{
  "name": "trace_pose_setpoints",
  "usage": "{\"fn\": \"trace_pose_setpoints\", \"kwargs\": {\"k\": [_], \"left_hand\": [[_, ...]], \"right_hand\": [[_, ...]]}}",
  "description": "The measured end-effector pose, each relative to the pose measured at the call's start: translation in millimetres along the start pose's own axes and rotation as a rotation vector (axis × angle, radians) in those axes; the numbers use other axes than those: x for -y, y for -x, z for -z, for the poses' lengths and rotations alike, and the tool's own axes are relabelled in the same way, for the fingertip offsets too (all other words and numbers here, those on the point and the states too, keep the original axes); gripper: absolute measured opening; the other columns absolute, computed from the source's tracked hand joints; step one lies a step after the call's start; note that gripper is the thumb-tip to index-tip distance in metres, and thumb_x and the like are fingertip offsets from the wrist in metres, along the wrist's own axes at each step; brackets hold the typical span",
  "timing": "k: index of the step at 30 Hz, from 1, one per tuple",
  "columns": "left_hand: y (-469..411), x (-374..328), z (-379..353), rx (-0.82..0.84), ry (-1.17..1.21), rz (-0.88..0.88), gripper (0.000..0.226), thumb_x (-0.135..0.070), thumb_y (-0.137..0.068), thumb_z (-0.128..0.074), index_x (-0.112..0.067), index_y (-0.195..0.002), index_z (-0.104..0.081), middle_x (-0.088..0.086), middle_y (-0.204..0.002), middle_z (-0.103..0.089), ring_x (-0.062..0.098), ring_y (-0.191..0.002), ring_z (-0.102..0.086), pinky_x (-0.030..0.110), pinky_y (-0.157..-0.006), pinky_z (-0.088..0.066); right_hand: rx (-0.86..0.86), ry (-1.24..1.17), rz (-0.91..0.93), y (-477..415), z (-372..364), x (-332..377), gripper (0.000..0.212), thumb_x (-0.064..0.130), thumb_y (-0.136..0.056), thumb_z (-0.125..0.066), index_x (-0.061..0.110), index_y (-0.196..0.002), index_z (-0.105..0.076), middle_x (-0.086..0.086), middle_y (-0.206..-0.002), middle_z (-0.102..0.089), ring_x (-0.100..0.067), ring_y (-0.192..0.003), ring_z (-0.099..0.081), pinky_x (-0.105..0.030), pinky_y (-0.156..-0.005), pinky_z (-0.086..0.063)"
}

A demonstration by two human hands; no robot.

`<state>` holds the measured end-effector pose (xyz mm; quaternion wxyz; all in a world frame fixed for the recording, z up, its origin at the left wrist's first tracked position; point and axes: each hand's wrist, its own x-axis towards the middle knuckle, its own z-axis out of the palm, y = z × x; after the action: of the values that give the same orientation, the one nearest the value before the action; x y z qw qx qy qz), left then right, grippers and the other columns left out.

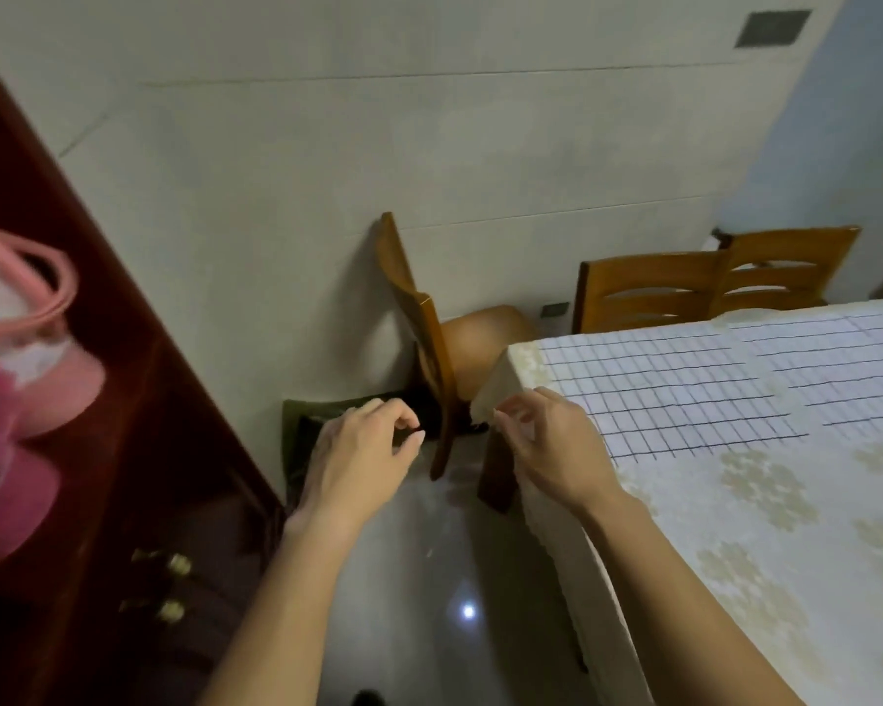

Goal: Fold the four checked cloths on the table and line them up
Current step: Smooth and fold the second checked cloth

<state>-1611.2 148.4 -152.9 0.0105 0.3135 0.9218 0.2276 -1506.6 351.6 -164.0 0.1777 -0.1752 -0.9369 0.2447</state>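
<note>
Left hand point(363, 450), right hand point(551, 445): fingers loosely curled, empty. White checked cloths point(674, 394) flat, dark grid lines.

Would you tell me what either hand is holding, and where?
Left hand holds nothing; whether the right hand pinches the tablecloth at its corner cannot be told.
</note>
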Motion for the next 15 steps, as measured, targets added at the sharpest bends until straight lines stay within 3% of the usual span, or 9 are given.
{"fn": "trace_pose_setpoints", "kwargs": {"k": [7, 15], "left_hand": [[-114, 18, -3, 0.12, 0.021, -0.238, 0.015, -0.042, -0.099, -0.058, -0.032, -0.109, -0.063, -0.013, -0.108, -0.064, 0.012, -0.1, -0.06, 0.037, -0.089, -0.051], [-216, -8, -68, 0.264, 0.027, -0.392, 0.01, -0.042, -0.1, -0.057, -0.034, -0.104, -0.062, -0.015, -0.102, -0.063, 0.006, -0.094, -0.059, 0.033, -0.088, -0.054]], "right_hand": [[-0.122, 0.002, -0.221, -57, -14, -1, 0.014, 0.039, -0.098, -0.06, 0.032, -0.103, -0.07, 0.017, -0.102, -0.062, -0.006, -0.09, -0.06, -0.029, -0.074, -0.053], [-0.121, 0.107, -0.437, -99, -15, -85, 0.019, 0.041, -0.1, -0.054, 0.031, -0.11, -0.068, 0.013, -0.109, -0.064, -0.006, -0.094, -0.06, -0.022, -0.074, -0.048]]}}
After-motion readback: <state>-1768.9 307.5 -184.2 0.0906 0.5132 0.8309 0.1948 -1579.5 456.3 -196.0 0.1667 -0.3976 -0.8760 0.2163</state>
